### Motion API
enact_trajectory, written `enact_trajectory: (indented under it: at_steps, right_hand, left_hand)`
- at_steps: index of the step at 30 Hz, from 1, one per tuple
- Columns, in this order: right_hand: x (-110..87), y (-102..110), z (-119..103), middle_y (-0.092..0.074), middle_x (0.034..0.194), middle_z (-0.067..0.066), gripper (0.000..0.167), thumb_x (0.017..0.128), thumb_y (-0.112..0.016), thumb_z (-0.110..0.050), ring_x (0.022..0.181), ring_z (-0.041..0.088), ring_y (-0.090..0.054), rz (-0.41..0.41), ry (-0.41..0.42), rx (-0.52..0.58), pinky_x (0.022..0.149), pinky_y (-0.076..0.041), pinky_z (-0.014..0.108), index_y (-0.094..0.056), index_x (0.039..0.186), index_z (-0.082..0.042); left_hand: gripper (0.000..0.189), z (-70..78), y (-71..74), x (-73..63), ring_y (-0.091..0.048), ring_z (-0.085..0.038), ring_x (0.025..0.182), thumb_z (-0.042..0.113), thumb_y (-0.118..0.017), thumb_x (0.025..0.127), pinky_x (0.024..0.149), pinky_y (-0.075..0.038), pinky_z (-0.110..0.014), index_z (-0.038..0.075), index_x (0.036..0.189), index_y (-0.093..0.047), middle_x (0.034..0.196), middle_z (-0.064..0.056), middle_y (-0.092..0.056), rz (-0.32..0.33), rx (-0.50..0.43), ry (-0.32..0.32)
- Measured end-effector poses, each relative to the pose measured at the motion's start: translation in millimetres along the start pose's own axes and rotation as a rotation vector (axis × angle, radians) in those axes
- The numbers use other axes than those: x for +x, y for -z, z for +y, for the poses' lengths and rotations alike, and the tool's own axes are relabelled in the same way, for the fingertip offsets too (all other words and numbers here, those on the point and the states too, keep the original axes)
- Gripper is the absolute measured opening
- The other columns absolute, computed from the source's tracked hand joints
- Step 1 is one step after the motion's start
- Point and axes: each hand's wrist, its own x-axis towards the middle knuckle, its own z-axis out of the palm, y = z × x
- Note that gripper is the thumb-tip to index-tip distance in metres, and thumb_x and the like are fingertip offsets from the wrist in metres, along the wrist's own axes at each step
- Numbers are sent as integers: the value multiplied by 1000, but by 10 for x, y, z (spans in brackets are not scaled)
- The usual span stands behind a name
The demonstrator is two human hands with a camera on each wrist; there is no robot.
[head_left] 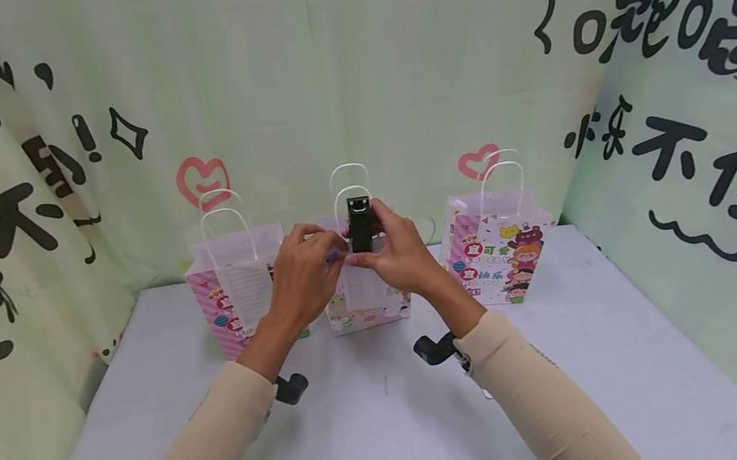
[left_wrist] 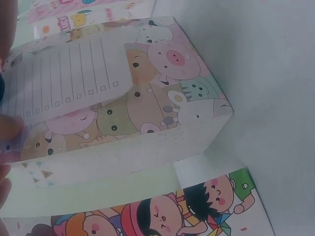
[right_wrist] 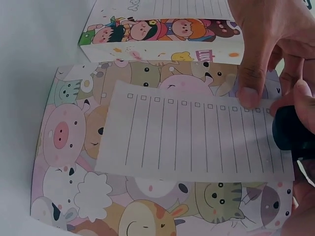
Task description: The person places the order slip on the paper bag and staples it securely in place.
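A middle paper gift bag (head_left: 340, 321) with cartoon animals stands upright on the table, its white handles raised. Against its front lies a lined checklist sheet (right_wrist: 197, 135) with small boxes along one edge. My left hand (head_left: 306, 276) pinches the top of this sheet at the bag's rim, thumb on the paper. In my right hand (head_left: 401, 250) is a black stapler (head_left: 360, 225), held upright over the rim beside the left fingers. Whether the stapler's mouth closes on the paper is hidden by the fingers.
To the left stands another gift bag (head_left: 216, 306) with a similar lined sheet (head_left: 250, 293) on its front. A third bag (head_left: 500, 261) with cartoon children is at the right. A printed curtain (head_left: 385, 58) hangs behind the white table (head_left: 373, 438).
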Motion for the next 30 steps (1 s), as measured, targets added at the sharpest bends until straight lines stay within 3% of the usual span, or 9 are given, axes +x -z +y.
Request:
enact_trajectory:
  at_steps: [8, 13, 19, 24, 30]
  right_hand:
    - [-1, 48, 15, -73, 130, 11, 65, 87, -87, -8, 126, 28, -67, -3, 10, 68, 112, -53, 52, -52, 142, -8]
    - [-5, 127, 8, -72, 136, 10, 68, 88, -86, -5, 130, 29, -64, -21, -4, 141, 105, -56, 56, -50, 145, -11]
    - [-10, 96, -7, -70, 141, 8, 71, 89, -85, -7, 137, 26, -60, -69, -17, 81, 110, -54, 54, -47, 149, -12]
    - [0, 45, -24, -72, 135, 10, 67, 88, -86, -8, 133, 29, -64, -85, -10, -2, 116, -50, 54, -49, 145, -12]
    - [0, -4, -3, -75, 125, 14, 60, 87, -87, -9, 125, 32, -69, -50, 10, -48, 114, -51, 54, -54, 137, -7]
  left_hand:
    - [16, 13, 4, -4, -64, -27, 119, 11, -84, 91, 104, -54, -44, 9, 105, -76, 99, -6, -82, 4, -4, -6]
    - [16, 21, 6, 3, -64, -27, 119, 9, -84, 91, 104, -54, -44, 9, 104, -76, 99, -6, -82, -1, -5, -14]
    - [16, 22, 20, -14, -65, -27, 119, 10, -84, 91, 104, -54, -44, 9, 105, -76, 98, -6, -82, -4, 5, -15]
    - [17, 23, 19, -12, -65, -28, 119, 11, -83, 92, 102, -55, -44, 7, 107, -76, 99, -7, -82, 1, 12, -26]
    - [18, 23, 15, -8, -65, -27, 119, 12, -83, 93, 101, -55, -43, 6, 109, -76, 99, -7, -82, -1, 16, -17]
